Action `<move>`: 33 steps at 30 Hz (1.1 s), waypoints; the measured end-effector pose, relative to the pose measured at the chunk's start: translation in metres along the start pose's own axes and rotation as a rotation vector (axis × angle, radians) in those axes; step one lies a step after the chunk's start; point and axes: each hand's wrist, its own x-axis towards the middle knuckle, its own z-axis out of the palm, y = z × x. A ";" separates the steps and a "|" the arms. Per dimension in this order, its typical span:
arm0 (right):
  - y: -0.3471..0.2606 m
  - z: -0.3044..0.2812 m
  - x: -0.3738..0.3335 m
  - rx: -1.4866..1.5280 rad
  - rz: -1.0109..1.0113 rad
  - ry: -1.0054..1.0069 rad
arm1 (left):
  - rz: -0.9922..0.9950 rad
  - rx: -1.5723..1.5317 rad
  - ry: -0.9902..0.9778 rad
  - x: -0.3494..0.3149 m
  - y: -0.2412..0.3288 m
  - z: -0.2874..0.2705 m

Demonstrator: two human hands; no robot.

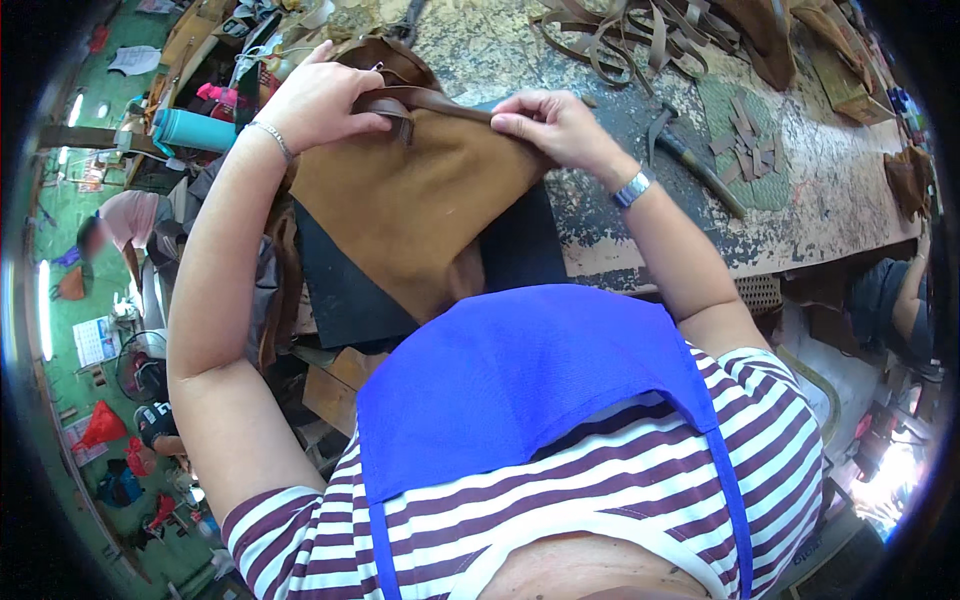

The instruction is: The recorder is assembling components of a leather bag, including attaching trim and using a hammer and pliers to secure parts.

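Observation:
A large tan-brown piece of leather [400, 205] lies suede side up over a black mat [525, 235] at the edge of the worktable, its near corner close to my blue apron. Along its far edge runs a narrow brown leather strap [430, 98]. Bent fingers of my left hand [325, 102] grip the strap at its left part, beside darker bunched leather [385, 58]. The strap's right part is pinched between thumb and fingers of my right hand [550, 122]. A short strap end hangs over the leather near my left thumb.
Right of my right hand lies a hammer [695, 160]. Small leather strips [745, 140] rest on a green mat [715, 100]. Loose straps [640, 40] pile up at the far side. A turquoise bottle [195, 130] stands left of my forearm. Other people [135, 215] are at left and right.

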 end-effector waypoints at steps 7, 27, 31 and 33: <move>-0.069 -0.027 0.092 -0.383 -0.305 -0.337 | -0.226 -0.405 0.019 -0.066 0.007 -0.058; -0.001 0.042 0.154 -0.690 -0.258 -0.588 | -0.353 0.027 0.535 -0.099 0.021 0.125; -0.001 0.037 0.152 -0.724 -0.275 -0.595 | -0.126 -0.366 0.549 -0.099 0.027 0.106; -0.003 0.036 0.151 -0.730 -0.281 -0.643 | -0.158 -0.582 0.406 -0.092 0.020 0.104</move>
